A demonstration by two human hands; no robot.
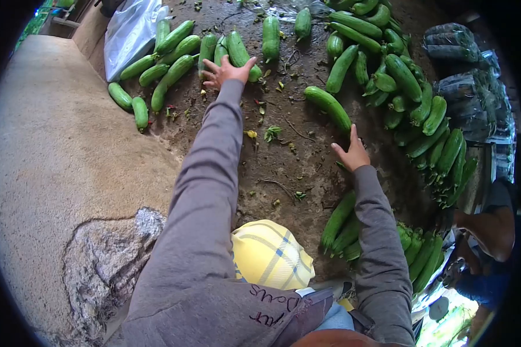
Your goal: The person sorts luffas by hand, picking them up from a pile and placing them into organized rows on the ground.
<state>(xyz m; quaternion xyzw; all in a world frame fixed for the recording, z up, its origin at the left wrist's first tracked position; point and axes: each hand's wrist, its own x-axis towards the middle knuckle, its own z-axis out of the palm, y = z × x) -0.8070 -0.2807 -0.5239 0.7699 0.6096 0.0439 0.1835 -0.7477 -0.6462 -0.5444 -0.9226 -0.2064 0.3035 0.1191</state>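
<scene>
Finding: both of your hands are open and neither grips anything. Your left hand [228, 70], at upper centre of the frame, lies with fingers spread on the thick cucumber [239, 53] at the edge of the left row [168, 69]. Your right hand [353, 153], right of centre, points its fingers at the lone cucumber [328, 106], which lies slantwise on the dirt floor [289, 168], just beyond your fingertips and apart from the big heap [414, 98] at upper right.

Recommendation: close the left hand around the middle of the thick cucumber rather than its end, so that it does not roll against its neighbours. Bring the right hand further along the lone cucumber before you close on it; a hold at its near tip looks likely to slip. Keep your sleeve off the small pile [341, 225] by your right elbow.

Limits of view: the left palm covers the contact, so I cannot tell how firmly it presses. The heap runs out of frame at the top. The dark bags [460, 52] at right are too dim to read. Another person [492, 228] at lower right is cut off by the edge.
</scene>
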